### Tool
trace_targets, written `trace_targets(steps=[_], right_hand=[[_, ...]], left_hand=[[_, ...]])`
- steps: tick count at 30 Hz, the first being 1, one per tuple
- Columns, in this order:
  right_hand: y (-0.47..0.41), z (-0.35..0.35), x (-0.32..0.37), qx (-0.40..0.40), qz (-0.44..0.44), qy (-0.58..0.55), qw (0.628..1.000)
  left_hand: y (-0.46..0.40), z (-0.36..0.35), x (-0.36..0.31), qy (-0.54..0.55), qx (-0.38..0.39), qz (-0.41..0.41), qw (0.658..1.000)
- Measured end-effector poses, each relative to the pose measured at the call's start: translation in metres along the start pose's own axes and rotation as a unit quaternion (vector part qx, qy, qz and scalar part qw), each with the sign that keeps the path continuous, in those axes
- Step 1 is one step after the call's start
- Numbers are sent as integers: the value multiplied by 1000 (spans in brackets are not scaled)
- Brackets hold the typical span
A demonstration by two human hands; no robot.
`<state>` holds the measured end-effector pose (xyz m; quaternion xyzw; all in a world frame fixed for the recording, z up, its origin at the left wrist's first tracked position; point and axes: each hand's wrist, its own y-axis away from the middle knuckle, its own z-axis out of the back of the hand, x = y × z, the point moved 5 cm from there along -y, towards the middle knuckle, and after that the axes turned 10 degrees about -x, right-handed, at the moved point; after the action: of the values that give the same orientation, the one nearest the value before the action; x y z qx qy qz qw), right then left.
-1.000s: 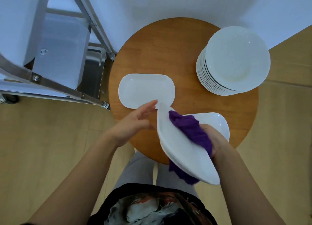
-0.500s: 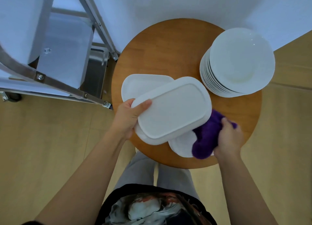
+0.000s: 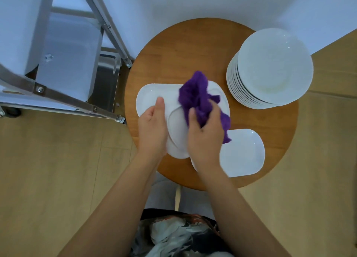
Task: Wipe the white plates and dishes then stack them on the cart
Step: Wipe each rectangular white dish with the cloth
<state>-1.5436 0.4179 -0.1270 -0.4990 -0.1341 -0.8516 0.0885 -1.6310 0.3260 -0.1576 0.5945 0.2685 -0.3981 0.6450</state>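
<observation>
we are gripping a white dish (image 3: pixel 176 133) with our left hand (image 3: pixel 152 129). our right hand (image 3: pixel 204 135) is clutching a purple cloth (image 3: pixel 197 98) against it, over the bench (image 3: pixel 170 54).

I see bare desk (image 3: pixel 173 50) at the far side, open to a hand. The plate stack (image 3: pixel 270 69) blocks the right, the cart frame (image 3: pixel 108 29) the left, an oblong dish (image 3: pixel 243 152) the near right.

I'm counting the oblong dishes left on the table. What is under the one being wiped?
Under the held dish lies another oblong dish on the round table; only its left part shows. The rest, and whatever else lies beneath, is covered by the held dish, the purple cloth and both hands.
</observation>
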Motion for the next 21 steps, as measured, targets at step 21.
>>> trace_targets(steps=[21], right_hand=[[-73, 36, -41, -27, -45, 50, 997]], left_hand=[[-32, 33, -8, -90, 97, 17, 991]])
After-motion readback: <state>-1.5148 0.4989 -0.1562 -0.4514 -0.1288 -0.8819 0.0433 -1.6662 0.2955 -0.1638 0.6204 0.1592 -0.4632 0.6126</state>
